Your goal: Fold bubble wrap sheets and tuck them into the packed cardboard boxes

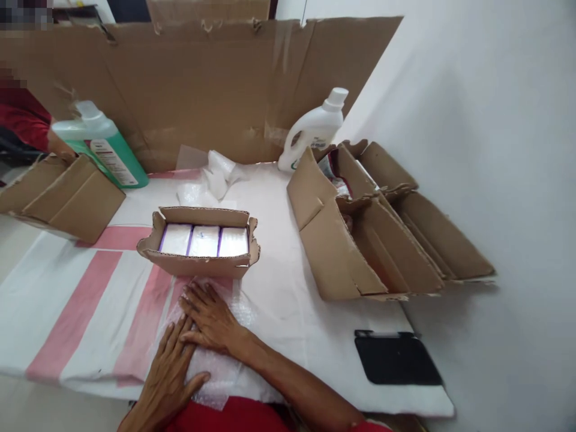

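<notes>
A sheet of bubble wrap (pixel 211 372) lies flat on the cloth at the table's near edge. My left hand (pixel 168 366) rests on its left side, palm down with the fingers stretched out. Just beyond, my right hand (pixel 211 318) is also laid flat on the wrap, its fingers extended and its thumb side close against the left fingertips. Past my hands stands a small open cardboard box (pixel 198 265) with three white-topped, purple-edged packs (pixel 206 241) side by side in it.
Cardboard bins (pixel 333 258) stand at the right, another cardboard box (pixel 85 204) at the left. Behind are a green liquid bottle (pixel 117 156), a white jug (pixel 315 129), crumpled wrap (pixel 219 174) and a cardboard partition (pixel 202 96). A black clipboard (pixel 396 360) lies near right. Another person's sleeve (pixel 22 117) shows far left.
</notes>
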A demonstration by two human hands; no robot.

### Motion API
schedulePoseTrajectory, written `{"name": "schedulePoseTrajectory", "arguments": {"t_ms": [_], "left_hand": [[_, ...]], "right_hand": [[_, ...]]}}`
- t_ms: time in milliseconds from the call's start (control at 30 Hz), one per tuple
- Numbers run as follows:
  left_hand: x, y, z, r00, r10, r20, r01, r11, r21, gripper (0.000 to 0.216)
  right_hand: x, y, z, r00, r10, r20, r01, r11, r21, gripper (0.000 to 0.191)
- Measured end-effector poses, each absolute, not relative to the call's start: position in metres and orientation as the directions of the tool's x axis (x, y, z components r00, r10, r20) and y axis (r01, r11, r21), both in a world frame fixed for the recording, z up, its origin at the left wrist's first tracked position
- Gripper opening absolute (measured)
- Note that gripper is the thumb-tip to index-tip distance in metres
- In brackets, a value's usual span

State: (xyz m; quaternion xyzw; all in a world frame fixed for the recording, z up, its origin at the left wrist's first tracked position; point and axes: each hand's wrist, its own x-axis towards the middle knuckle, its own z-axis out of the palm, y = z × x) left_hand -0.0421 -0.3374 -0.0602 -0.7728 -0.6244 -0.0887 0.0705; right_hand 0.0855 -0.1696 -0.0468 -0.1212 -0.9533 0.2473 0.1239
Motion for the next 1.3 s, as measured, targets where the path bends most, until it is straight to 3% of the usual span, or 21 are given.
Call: {"name": "schedulePoseTrajectory", "arguments": {"t_ms": [167, 300, 567, 900, 1100, 1300], "left_hand": [[-0.073, -0.333, -0.045, 0.315, 0.941, 0.126, 0.949, -0.316, -0.009, 0.094], [-0.11, -0.319, -0.035, 0.44, 0.895, 0.071, 0.893, -0.445, 0.072, 0.105], [-0.157, -0.278, -0.04, 0.648, 0.748, 0.146, 0.704, -0.661, 0.259, 0.116], [-0.169, -0.271, -0.054, 0.669, 0.725, 0.162, 0.627, -0.668, 0.401, 0.121], [-0.167, -0.272, -0.052, 0.65, 0.735, 0.192, 0.637, -0.665, 0.39, 0.119], [-0.164, -0.275, -0.053, 0.629, 0.754, 0.187, 0.699, -0.654, 0.289, 0.11]], "right_hand": [[0.104, -0.168, -0.059, -0.903, 0.389, 0.183, 0.274, 0.849, -0.453, 0.082], [0.13, -0.179, -0.06, -0.852, 0.513, 0.109, 0.435, 0.807, -0.399, 0.088], [0.146, -0.214, -0.068, -0.717, 0.696, 0.039, 0.669, 0.703, -0.239, 0.089], [0.137, -0.22, -0.074, -0.669, 0.743, 0.012, 0.731, 0.661, -0.17, 0.084], [0.135, -0.222, -0.069, -0.663, 0.749, 0.011, 0.735, 0.653, -0.185, 0.081], [0.136, -0.226, -0.067, -0.65, 0.759, 0.039, 0.737, 0.642, -0.212, 0.078]]}}
